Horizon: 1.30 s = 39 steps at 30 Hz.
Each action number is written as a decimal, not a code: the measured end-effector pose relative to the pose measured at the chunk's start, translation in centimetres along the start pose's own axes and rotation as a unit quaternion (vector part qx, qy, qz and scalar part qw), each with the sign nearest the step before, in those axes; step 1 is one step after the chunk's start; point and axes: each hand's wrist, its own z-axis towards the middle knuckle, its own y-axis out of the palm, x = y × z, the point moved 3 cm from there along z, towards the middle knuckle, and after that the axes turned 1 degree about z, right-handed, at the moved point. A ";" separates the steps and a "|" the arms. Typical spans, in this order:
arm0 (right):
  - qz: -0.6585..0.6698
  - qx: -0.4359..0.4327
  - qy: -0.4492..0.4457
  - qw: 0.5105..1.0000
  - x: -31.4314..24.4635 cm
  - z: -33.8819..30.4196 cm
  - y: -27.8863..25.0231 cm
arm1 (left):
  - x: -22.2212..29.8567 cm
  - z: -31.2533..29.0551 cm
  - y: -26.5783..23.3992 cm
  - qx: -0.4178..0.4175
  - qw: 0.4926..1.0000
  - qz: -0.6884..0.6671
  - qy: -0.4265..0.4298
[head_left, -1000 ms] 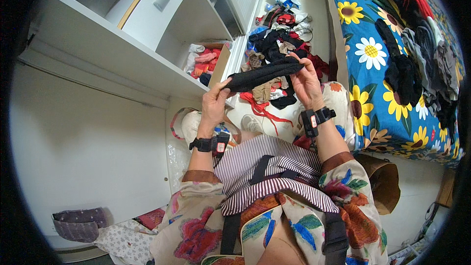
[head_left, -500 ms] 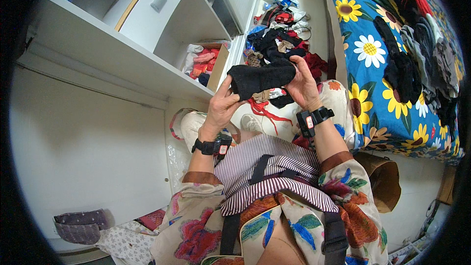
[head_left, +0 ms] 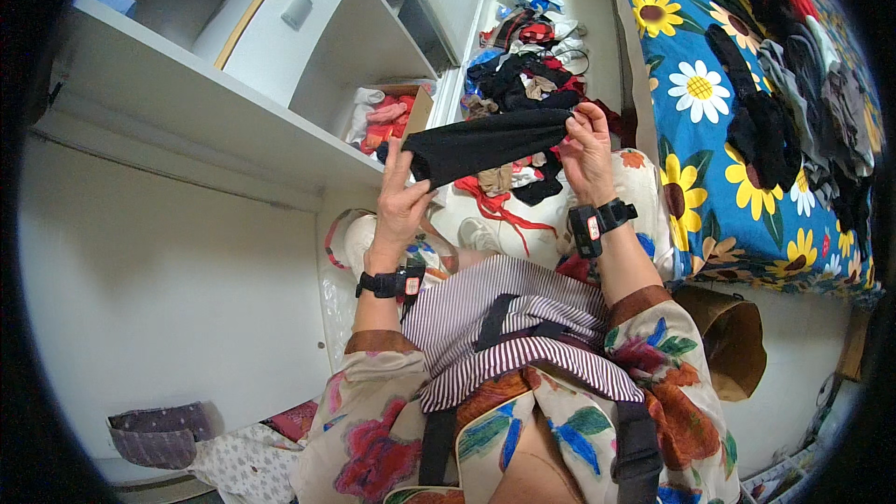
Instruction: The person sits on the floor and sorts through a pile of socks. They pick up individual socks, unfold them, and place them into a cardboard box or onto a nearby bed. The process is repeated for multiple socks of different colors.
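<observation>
A black folded garment (head_left: 485, 142) is stretched between both my hands in front of me. My left hand (head_left: 401, 201) pinches its lower left end, and my right hand (head_left: 586, 147) grips its upper right end. Each wrist wears a black band with a small device. Below the garment lies a heap of mixed clothes (head_left: 523, 84) on the floor, red, black and blue pieces among them.
A white shelf unit (head_left: 215, 121) stands at my left, with a small box of pink and red clothes (head_left: 387, 117) in one compartment. A bed with a blue sunflower cover (head_left: 719, 103) at my right carries dark clothes (head_left: 803, 103). A brown bag (head_left: 728, 336) sits by my right elbow.
The black garment was bunched together half a second ago; now it is pulled out long between my hands, which have moved apart.
</observation>
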 end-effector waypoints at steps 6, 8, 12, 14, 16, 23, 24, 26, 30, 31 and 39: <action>-0.011 0.028 0.041 0.999 0.2 -0.1 -0.5 | -1.6 -0.8 0.6 -0.001 0.952 -0.255 -0.171; -0.012 -0.005 0.037 0.999 0.4 -0.1 -0.3 | -1.4 -0.9 2.3 -0.008 0.870 -0.410 -0.273; -0.040 0.000 0.039 0.998 0.0 -0.4 0.4 | -0.1 0.1 4.5 0.023 0.732 -0.624 -0.273; -0.052 0.009 0.025 0.998 -0.9 -0.4 1.2 | 0.3 0.9 4.9 0.002 0.772 -0.578 -0.264; -0.100 0.011 -0.021 0.995 -2.5 -0.5 2.2 | 0.2 2.0 5.2 -0.041 0.861 -0.431 -0.267; -0.265 0.017 -0.101 0.959 -12.2 -3.8 5.8 | 5.0 7.1 8.3 -0.136 0.930 -0.323 -0.108; -0.295 0.015 -0.137 0.946 -14.0 -4.4 6.0 | 6.2 7.8 8.8 -0.142 0.941 -0.298 -0.070; -0.317 0.083 -0.184 0.926 -17.6 -4.9 5.7 | 8.9 9.1 9.6 -0.152 0.952 -0.264 0.011; -0.349 0.101 -0.265 0.893 -25.2 -6.3 4.4 | 15.9 10.0 11.9 -0.221 0.920 -0.283 0.156; -0.372 0.087 -0.279 0.881 -27.0 -6.7 3.9 | 17.9 10.0 12.6 -0.248 0.902 -0.302 0.186; -0.672 0.174 -0.222 0.685 -38.8 -3.6 -1.2 | 24.7 11.2 16.2 -0.292 0.854 -0.354 0.247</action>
